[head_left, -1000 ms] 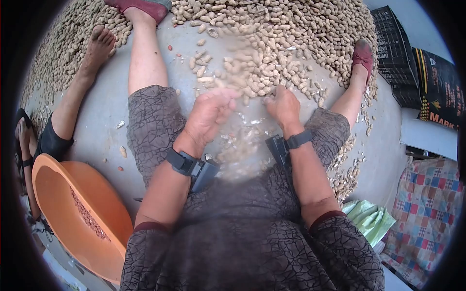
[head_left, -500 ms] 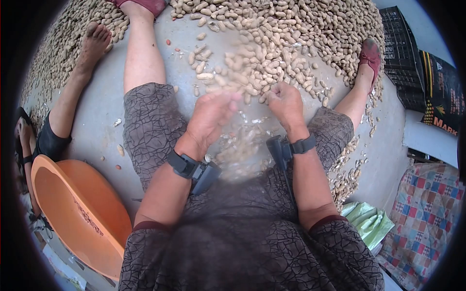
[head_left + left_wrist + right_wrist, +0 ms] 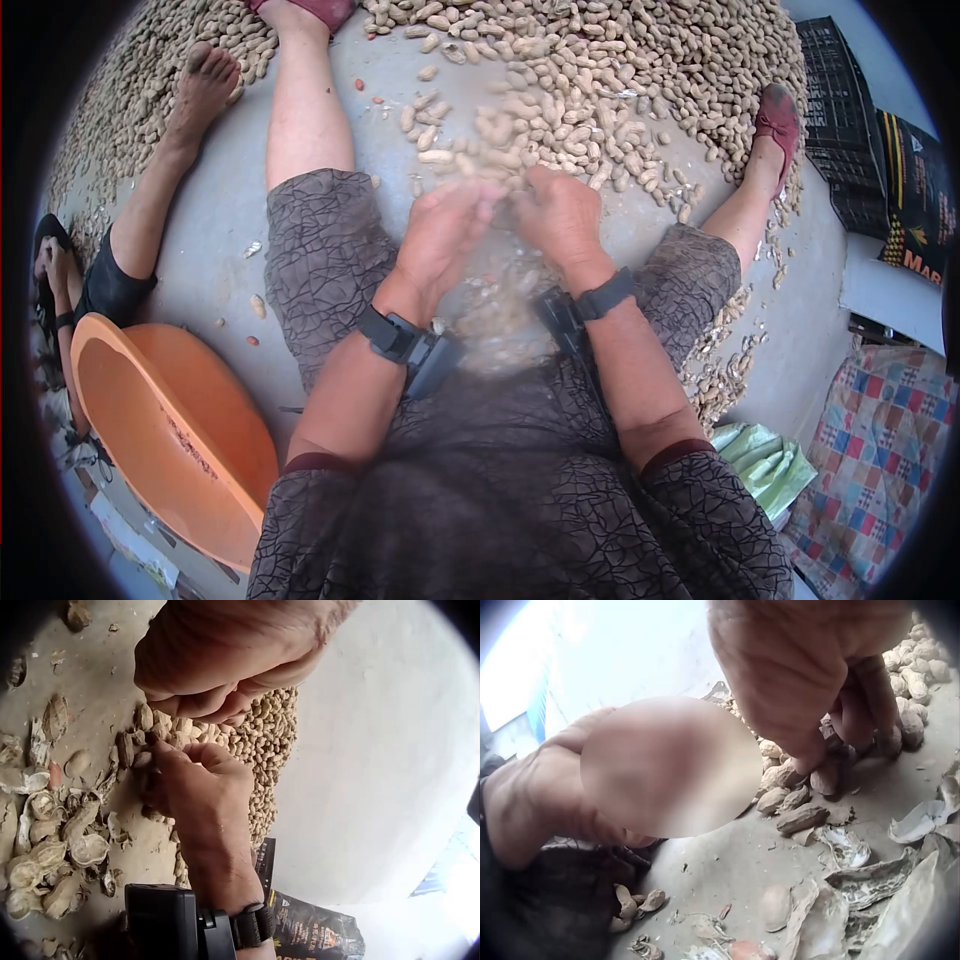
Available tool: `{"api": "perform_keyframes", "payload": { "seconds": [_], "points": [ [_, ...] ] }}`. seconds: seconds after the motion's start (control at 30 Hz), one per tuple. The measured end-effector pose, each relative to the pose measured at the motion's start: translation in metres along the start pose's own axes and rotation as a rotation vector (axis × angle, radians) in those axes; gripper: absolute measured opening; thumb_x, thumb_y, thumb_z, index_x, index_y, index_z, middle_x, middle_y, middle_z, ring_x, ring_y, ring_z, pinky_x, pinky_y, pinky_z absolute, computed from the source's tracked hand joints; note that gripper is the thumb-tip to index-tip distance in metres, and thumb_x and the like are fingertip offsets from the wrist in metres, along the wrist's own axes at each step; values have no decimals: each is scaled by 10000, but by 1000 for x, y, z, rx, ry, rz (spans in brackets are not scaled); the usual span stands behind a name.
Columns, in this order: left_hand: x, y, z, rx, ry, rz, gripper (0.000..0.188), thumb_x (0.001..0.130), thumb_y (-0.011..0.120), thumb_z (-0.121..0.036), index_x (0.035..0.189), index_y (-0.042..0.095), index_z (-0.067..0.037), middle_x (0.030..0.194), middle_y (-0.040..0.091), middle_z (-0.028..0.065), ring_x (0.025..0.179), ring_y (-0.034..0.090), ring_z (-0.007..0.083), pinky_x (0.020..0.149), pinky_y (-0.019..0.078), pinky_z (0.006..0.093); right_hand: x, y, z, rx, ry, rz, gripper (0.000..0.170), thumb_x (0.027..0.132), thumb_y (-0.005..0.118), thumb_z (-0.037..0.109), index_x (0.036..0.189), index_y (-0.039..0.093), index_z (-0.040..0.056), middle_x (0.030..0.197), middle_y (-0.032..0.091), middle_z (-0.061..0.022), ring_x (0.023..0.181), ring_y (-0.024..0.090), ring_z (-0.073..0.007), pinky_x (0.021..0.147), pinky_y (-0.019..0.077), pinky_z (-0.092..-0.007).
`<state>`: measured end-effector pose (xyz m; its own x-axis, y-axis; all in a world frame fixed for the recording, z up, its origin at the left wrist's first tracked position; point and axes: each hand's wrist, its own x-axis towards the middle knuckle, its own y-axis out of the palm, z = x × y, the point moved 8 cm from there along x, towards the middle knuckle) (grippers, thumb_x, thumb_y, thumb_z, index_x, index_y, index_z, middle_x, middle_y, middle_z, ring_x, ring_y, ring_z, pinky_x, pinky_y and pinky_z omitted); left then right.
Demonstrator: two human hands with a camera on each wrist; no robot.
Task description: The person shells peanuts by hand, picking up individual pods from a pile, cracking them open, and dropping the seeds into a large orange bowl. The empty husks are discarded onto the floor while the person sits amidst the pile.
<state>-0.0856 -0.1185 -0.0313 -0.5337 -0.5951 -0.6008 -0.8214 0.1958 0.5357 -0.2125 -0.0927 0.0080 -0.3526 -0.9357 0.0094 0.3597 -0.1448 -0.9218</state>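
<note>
In the head view my left hand (image 3: 440,238) and right hand (image 3: 562,218) are close together in front of the near edge of a peanut heap (image 3: 690,70). The right hand's thumb and fingers pinch an unshelled peanut (image 3: 825,778), seen low between its fingertips in the right wrist view. Curled fingers on my left hand (image 3: 217,667) face the right one in the left wrist view; I cannot tell whether they hold anything. Below both hands lie split peanut shells (image 3: 56,874), with a loose peanut (image 3: 77,763) nearby.
An orange basin (image 3: 170,440) with some reddish kernels stands at the left, near another person's bare leg (image 3: 150,205). My legs spread either side of the work. At right are a black crate (image 3: 840,120), a printed sack (image 3: 912,200), a green bag (image 3: 765,465) and a checked cloth (image 3: 880,440).
My right hand has shifted left, up to my left hand's fingertips. The left hand stays nearly in place. The whole head view has drifted slightly.
</note>
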Motion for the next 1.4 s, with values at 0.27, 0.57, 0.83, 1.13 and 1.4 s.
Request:
{"api": "perform_keyframes", "payload": {
  "seconds": [0.27, 0.57, 0.83, 1.13, 1.4],
  "points": [
    [6, -5, 4, 59, 35, 25, 225, 939, 465, -177, 949, 604, 0, 731, 577, 11, 550, 443, 24, 428, 290, 148, -15, -10, -10, 980, 210, 253, 153, 807, 597, 139, 843, 646, -2, 753, 633, -28, 671, 581, -104, 620, 446, -256],
    [-7, 24, 7, 45, 13, 350, 321, 922, 513, -243, 1144, 574, -20, 951, 599, 14, 849, 550, 78, 764, 443, 221, -26, -15, 9, 1238, 208, 402, 232, 844, 584, 130, 1009, 621, -29, 880, 640, -57, 831, 602, -114, 752, 459, -248],
    [-21, 36, -8, 16, 70, 335, 307, 917, 514, -173, 1161, 528, 12, 837, 576, 14, 596, 417, 26, 458, 290, 130, -25, -20, 18, 1445, 234, 370, 303, 843, 603, 119, 1093, 583, -51, 939, 633, -49, 781, 586, -83, 705, 478, -208],
    [-22, 32, -7, 272, 163, 304, 276, 904, 492, -126, 1116, 601, 14, 774, 549, -28, 605, 431, 27, 507, 318, 149, -29, -14, 33, 1619, 220, 539, 269, 857, 586, 119, 1070, 584, -47, 933, 629, -64, 798, 597, -109, 694, 492, -218],
    [-31, 42, -10, 327, 161, 401, 259, 870, 507, -130, 1053, 617, 17, 758, 538, -11, 632, 436, 65, 555, 342, 190, -33, -16, 28, 1678, 310, 526, 283, 826, 596, 80, 1050, 567, -90, 879, 630, -113, 661, 604, -140, 606, 502, -230]
  ]
}}
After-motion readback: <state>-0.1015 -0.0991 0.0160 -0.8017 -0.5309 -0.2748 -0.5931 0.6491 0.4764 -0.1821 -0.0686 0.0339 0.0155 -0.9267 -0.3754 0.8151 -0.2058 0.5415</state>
